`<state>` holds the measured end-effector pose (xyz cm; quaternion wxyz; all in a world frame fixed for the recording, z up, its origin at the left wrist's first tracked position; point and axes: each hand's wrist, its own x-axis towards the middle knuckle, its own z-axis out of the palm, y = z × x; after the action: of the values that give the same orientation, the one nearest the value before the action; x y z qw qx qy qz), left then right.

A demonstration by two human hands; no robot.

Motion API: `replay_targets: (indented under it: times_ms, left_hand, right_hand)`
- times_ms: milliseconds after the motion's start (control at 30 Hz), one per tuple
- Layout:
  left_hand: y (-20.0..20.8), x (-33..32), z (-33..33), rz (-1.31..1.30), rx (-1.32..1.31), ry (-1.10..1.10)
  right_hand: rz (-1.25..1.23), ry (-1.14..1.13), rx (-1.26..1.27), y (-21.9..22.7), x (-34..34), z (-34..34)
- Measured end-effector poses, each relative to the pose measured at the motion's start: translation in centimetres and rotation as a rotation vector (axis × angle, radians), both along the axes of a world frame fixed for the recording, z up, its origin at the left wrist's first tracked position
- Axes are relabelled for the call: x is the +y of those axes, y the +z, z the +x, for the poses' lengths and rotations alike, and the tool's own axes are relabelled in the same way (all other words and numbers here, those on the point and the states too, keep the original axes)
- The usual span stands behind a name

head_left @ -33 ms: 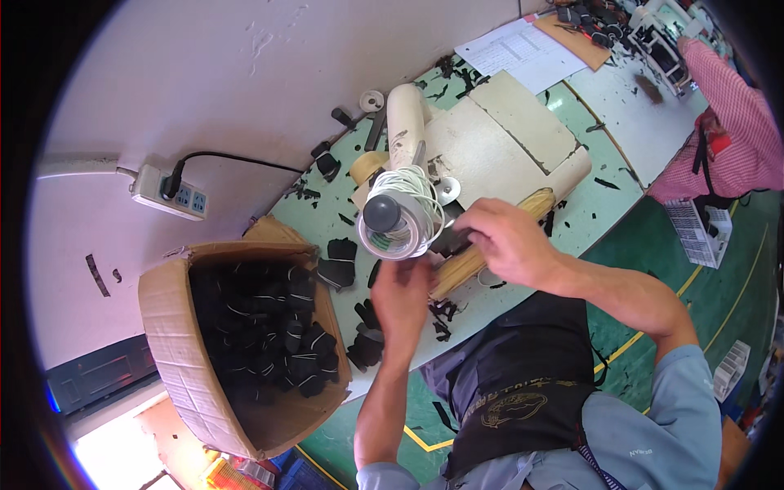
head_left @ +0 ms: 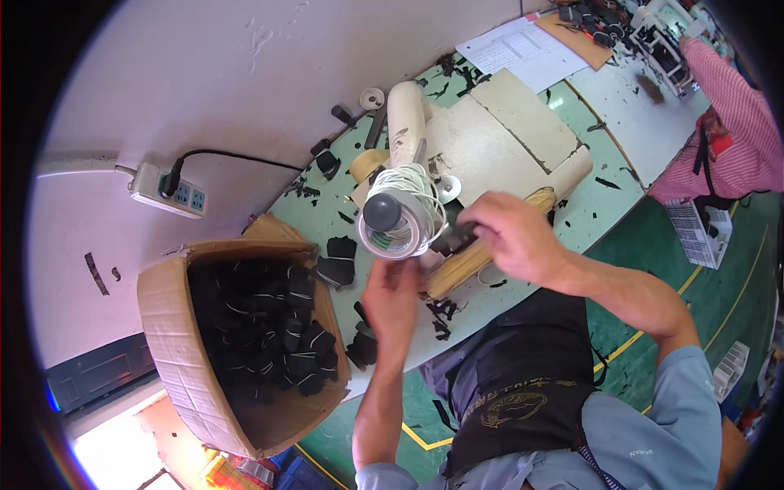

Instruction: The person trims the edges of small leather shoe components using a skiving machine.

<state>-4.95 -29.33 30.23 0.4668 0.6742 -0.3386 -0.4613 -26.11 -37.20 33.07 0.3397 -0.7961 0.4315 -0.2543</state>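
A cream machine (head_left: 490,139) stands on the pale green table, with a coil of white cord (head_left: 412,188) around its near end. Beside the coil is a round part with a dark knob (head_left: 381,212). My left hand (head_left: 390,298) is just below that part, its fingertips blurred and partly hidden. Close to a dark part at the machine's side, my right hand (head_left: 518,245) has its fingers curled in; whatever they may hold does not show clearly. Under my right hand runs a worn yellowish bar (head_left: 457,276). Dark bundles (head_left: 336,263) lie left of my left hand.
At the left, an open cardboard box (head_left: 175,351) holds many black bundles tied with pale bands. A power strip (head_left: 167,192) hangs on the wall. Black scraps (head_left: 445,310) litter the table. A person in a pink checked sleeve (head_left: 727,106) is at the far right.
My left hand has drawn slightly left and down, away from the bar. My right hand has shifted slightly right, its fingers lifting a little from the dark part.
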Motion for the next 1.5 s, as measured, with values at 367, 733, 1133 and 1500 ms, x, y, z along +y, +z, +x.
replay_targets:
  times_ms: [367, 733, 1133, 1500]
  left_hand:
    - [-7.4, 5.2, 10.1, 0.198, -0.998, -0.181]
    - [-10.2, 2.6, 8.7, 0.092, -1.068, -0.316]
    - [-9.6, 1.7, 9.5, -0.075, -0.984, -0.573]
    - [-6.9, 2.7, 11.7, 0.051, -0.544, -0.32]
  right_hand:
    - [-0.498, -0.335, 0.385, -4.3, -8.1, -3.9]
    - [-0.603, -0.339, -0.02, -0.9, -0.3, -4.3]
    - [-0.004, -0.015, -0.266, -3.9, 12.5, -0.4]
    - [0.364, 0.064, -0.206, -6.5, 15.7, 4.7]
